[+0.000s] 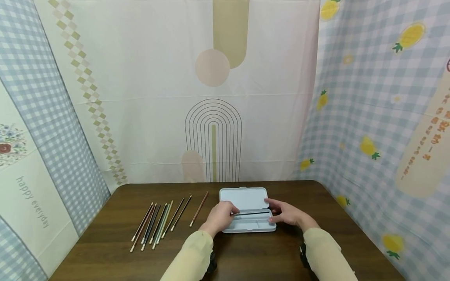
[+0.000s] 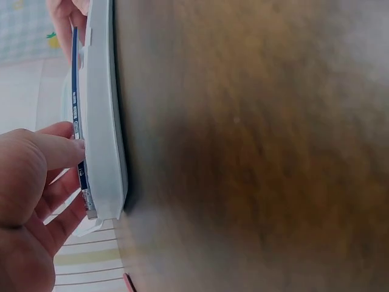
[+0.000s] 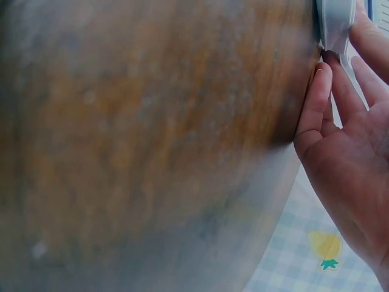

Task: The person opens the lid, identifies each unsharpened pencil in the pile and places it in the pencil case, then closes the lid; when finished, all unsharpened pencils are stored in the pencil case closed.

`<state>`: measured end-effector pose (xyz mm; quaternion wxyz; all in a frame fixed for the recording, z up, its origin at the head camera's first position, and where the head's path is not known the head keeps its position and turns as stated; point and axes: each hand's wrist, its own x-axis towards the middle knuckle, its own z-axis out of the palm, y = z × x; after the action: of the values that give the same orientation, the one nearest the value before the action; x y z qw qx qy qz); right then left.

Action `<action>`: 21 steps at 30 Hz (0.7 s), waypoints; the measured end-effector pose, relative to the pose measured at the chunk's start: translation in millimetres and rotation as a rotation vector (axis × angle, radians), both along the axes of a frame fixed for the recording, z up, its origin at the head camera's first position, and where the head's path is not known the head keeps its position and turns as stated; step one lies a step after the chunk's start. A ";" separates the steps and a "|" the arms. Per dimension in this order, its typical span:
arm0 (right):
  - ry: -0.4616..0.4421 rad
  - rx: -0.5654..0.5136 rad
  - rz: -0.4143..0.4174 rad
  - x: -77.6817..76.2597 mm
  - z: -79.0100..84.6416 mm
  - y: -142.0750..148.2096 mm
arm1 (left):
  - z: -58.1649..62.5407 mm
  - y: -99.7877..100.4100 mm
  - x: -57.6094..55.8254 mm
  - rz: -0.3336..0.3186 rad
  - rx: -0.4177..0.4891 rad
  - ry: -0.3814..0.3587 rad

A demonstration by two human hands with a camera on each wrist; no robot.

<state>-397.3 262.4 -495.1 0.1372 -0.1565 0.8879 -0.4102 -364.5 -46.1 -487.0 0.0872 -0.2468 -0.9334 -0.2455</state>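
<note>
A pale blue-white pencil case (image 1: pixel 242 226) lies unfolded on the table, its lid (image 1: pixel 242 198) laid back on the far side. Over its tray, my left hand (image 1: pixel 220 216) pinches a dark blue pencil (image 2: pixel 75 85) near the eraser end between thumb and fingers. The pencil lies lengthwise along the case, its other end pointing toward my right hand (image 1: pixel 290 214). That hand holds the right end of the case, with the thumb at the tray's edge and the fingers around by the lid. Low dividers show inside the tray.
Several eraser-tipped pencils (image 1: pixel 162 224) lie side by side on the left of the brown wooden table (image 1: pixel 246 257). A reddish pencil (image 1: pixel 199 208) lies apart, between them and the case. Patterned cloths (image 1: pixel 140 78) hang behind and at both sides.
</note>
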 end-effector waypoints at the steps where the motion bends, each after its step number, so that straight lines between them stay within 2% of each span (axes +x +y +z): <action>1: 0.001 0.002 0.001 -0.1 0.0 -0.1 | 0.1 0.1 -0.2 0.002 -0.004 -0.001; 13: 0.018 0.026 0.029 -3.3 3.4 -1.5 | -0.2 1.9 -1.8 0.008 -0.045 0.012; 21: -0.002 0.005 0.001 0.6 1.2 -2.5 | -0.7 3.7 -0.8 -0.008 -0.038 0.017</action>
<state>-396.6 259.9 -494.0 0.1389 -0.1563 0.8887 -0.4081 -365.3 -42.4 -487.7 0.0896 -0.2541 -0.9362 -0.2257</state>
